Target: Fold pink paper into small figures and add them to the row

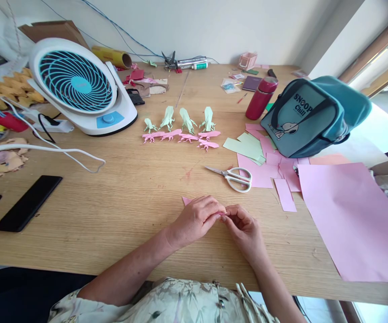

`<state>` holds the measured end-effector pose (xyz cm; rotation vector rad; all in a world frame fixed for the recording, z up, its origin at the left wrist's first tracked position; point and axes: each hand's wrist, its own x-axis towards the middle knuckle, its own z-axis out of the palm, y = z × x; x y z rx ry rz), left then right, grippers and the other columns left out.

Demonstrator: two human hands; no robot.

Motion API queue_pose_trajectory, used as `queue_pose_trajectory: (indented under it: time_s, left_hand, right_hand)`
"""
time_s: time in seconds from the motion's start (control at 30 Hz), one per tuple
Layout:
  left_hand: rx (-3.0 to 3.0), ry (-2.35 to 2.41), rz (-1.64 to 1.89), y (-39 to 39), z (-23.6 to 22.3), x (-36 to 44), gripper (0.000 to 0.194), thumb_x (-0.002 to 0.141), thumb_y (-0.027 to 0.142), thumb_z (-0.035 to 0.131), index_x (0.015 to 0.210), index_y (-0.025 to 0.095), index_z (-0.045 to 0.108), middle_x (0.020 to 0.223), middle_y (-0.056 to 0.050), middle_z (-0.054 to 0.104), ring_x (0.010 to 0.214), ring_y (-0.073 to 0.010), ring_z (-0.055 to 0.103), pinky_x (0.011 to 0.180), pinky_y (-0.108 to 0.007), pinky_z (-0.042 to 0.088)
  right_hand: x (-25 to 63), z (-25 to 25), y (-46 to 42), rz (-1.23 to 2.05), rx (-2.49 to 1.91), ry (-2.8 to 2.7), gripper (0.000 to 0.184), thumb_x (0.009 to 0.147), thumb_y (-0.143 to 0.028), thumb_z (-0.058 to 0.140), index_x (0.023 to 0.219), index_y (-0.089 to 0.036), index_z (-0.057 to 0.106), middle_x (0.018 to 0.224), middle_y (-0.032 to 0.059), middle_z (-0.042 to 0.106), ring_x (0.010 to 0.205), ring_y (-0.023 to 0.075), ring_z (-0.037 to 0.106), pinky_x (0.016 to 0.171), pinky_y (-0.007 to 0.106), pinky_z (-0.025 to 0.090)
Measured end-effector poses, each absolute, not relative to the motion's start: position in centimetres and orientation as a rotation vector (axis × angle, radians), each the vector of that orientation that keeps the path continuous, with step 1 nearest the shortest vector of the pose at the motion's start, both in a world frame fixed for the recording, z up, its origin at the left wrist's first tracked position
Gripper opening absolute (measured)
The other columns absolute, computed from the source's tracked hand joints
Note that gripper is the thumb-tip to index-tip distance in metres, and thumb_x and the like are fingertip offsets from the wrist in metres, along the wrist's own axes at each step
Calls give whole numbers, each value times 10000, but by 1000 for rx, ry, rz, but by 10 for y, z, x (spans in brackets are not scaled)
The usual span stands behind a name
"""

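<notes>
Between my two hands is a small folded piece of pink paper, mostly covered by my fingers; one pointed corner sticks out past the left knuckles. My left hand is closed over it, thumb and fingers pressed together. At the other end my right hand pinches the paper's narrow tip between thumb and forefinger. Beyond the hands lie white-handled scissors, blades apart a little and pointing left. Farther back stand several folded green paper figures, with several pink paper figures in front of them.
A white fan stands at back left, a black phone nearer. To the right are green paper pieces, a large pink sheet, a teal bag and a red flask. A white cable crosses the left side.
</notes>
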<state>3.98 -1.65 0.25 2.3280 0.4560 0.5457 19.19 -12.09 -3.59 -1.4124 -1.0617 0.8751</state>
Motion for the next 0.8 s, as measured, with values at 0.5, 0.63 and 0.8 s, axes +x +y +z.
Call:
queue_pose_trajectory:
  time_s: [0.5,0.63,0.8]
  left_hand:
    - [2328,434,571,-16,3,39,179,943,111,491,1015,175,642,929,-57,634,915,-168,593,839,-283,468]
    - [2308,438,561,-16,1,39,151,939,120,503,988,178,633,942,-53,647,934,-170,598,853,-285,466]
    - [2263,476,594,-17,0,39,78,914,114,543,897,171,595,880,-30,646,868,-154,605,812,-268,467]
  right_hand:
    - [191,-31,-123,873,-1416,-1103,95,894,-291,631,855,-206,649,857,43,644,816,193,601,726,313,467]
    - [191,-30,-123,878,-1452,-1080,113,895,-312,633,876,-202,648,840,40,636,790,186,588,699,303,459]
    - [189,-29,-121,879,-1456,-1070,124,893,-323,640,887,-200,659,832,37,632,779,182,580,682,298,452]
